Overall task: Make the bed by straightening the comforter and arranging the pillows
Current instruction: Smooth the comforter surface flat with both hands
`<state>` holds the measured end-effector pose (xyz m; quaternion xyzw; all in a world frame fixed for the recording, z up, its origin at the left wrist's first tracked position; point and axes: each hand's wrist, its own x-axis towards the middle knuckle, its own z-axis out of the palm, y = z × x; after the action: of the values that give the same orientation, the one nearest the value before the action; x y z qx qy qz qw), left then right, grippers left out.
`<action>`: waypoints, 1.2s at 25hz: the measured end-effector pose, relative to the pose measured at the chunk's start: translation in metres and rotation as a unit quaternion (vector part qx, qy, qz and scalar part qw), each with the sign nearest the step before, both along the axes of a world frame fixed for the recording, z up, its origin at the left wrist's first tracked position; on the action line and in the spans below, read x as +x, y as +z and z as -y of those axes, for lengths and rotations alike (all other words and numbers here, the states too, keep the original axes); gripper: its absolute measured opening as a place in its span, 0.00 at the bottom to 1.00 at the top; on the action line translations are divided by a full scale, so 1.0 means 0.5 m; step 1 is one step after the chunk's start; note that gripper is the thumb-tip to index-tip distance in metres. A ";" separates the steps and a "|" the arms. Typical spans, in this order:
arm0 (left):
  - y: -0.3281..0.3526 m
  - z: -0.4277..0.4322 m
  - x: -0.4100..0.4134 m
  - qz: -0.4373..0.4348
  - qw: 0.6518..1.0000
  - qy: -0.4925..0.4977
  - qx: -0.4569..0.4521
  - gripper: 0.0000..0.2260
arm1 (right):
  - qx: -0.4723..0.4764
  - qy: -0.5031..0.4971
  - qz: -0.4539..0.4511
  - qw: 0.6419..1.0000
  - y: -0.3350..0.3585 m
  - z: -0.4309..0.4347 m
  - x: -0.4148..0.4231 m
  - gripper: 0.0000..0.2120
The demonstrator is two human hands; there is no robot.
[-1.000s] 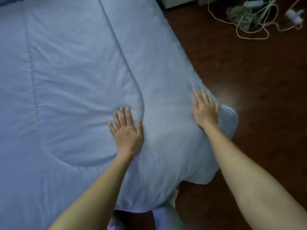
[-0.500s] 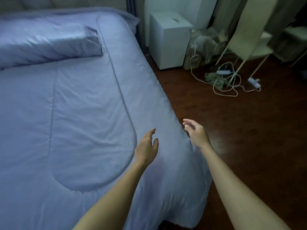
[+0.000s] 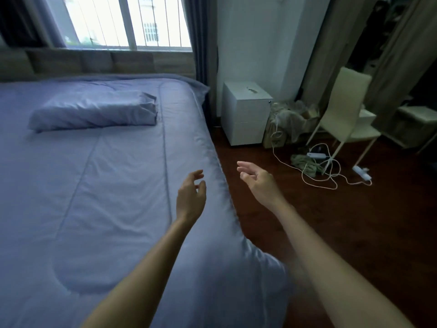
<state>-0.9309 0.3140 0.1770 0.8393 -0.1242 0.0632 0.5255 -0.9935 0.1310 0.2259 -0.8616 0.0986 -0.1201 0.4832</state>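
Observation:
A pale blue quilted comforter point(image 3: 106, 197) lies flat over the bed, its right edge hanging toward the floor. One blue pillow point(image 3: 94, 111) rests on it near the headboard, lying crosswise. My left hand point(image 3: 190, 197) hovers above the comforter's right side, fingers apart and empty. My right hand point(image 3: 259, 183) hangs in the air over the floor just past the bed's right edge, fingers loosely spread, holding nothing. Neither hand touches the bedding.
A white bedside cabinet point(image 3: 244, 114) stands right of the bed's head. A cream chair point(image 3: 347, 114), tangled white cables point(image 3: 324, 171) and a power strip point(image 3: 361, 172) lie on the dark wood floor point(image 3: 343, 233). A padded headboard point(image 3: 94, 63) and a window point(image 3: 123, 20) are behind.
Both hands lifted off the comforter's near corner, where they lay flat, and now hover in the air. My view tilted up, bringing the pillow, headboard and window into sight.

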 end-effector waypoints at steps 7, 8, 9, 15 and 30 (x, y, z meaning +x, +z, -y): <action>0.033 0.194 -0.083 -0.013 0.992 0.120 -0.049 0.13 | -0.008 0.118 0.003 0.993 0.015 0.197 -0.035 0.16; 0.032 0.211 -0.090 -0.016 0.990 0.129 -0.045 0.13 | -0.005 0.127 0.002 0.992 0.016 0.217 -0.032 0.16; 0.028 0.227 -0.095 -0.019 0.989 0.141 -0.045 0.12 | -0.001 0.139 0.001 0.990 0.013 0.234 -0.026 0.16; -0.032 0.291 -0.061 -0.040 0.972 0.226 -0.050 0.12 | 0.005 0.206 -0.013 0.978 -0.015 0.304 0.075 0.16; -0.055 0.427 0.222 -0.097 0.894 0.436 -0.031 0.12 | -0.016 0.395 -0.049 0.917 -0.013 0.407 0.507 0.15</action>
<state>-0.8197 0.1003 0.1496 0.7945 0.3074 0.2082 0.4806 -0.7401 -0.0725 0.2193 -0.8428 -0.2283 0.1219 0.4719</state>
